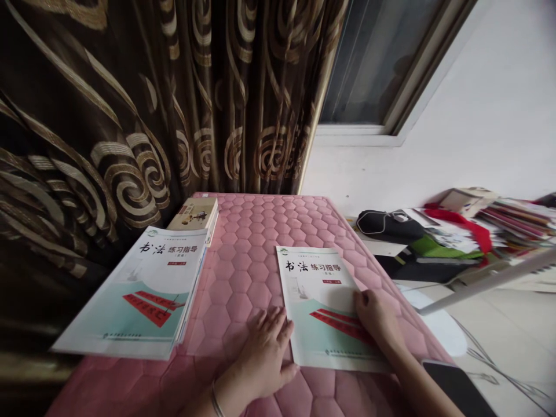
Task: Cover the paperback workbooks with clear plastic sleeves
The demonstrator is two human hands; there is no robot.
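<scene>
A calligraphy workbook (321,339) with a white and pale green cover and red strips lies flat on a pink quilted pad (252,272). My left hand (269,350) rests flat at its left edge, fingers apart, with a bangle on the wrist. At the workbook's right edge my right hand (377,315) has its fingers curled in, closed on that edge; the fingertips are partly hidden. To the left lies a stack of workbooks (147,272), the top one bearing the same cover.
Behind the stack sits a thick beige book (195,214). A patterned brown curtain (208,104) hangs along the far and left sides. At right are a black pouch (388,226), a pile of papers and books (516,217), and a dark flat device (456,388) near my right forearm.
</scene>
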